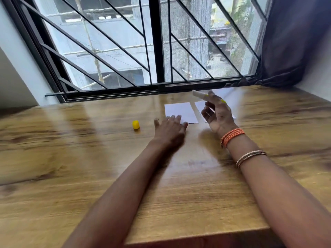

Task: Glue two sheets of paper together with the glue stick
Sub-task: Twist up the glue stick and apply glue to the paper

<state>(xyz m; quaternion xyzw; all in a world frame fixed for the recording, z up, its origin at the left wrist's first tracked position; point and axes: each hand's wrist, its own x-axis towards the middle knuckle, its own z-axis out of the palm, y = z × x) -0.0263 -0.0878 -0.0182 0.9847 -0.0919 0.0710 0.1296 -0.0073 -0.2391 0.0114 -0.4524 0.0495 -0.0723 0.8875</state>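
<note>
Early stage, by my read: yellow plastic cap [136, 124] is off and standing alone on the glossy wood-grain laminate worktop [71, 158], at about 9 o'clock from the left hand [170, 128]. So uncapping looks done; no glue sheen visible on either sheet, and the sheets aren't stacked, so spreading and pressing together are left

Two small flat white paper sheets lie side by side, apart with a strip of worktop between them: left white paper rectangle [180, 111] and right white paper rectangle [201, 106], the second partly hidden behind the right hand [217, 117]. Both matte, thin, crisp-cornered, lying flat

Left hand palm-down, fingers [176, 119] spread and relaxed, tips resting on the near edge of the left sheet at its 6 o'clock side, gripping nothing, probably steadying it

Right hand raised above the right sheet, palm turned inward, fingers curled round the white cylindrical glue stick with yellow base [200, 94]; the stick's pale end points toward 10 o'clock, off the paper. Slightly blurred, so can't tell if the glue is wound out

Wrist wears an orange braided thread band [232, 136] and thin metal bangles [250, 155]. Worktop is smooth and reflective, so thin paper likely slides unless pinned
</note>
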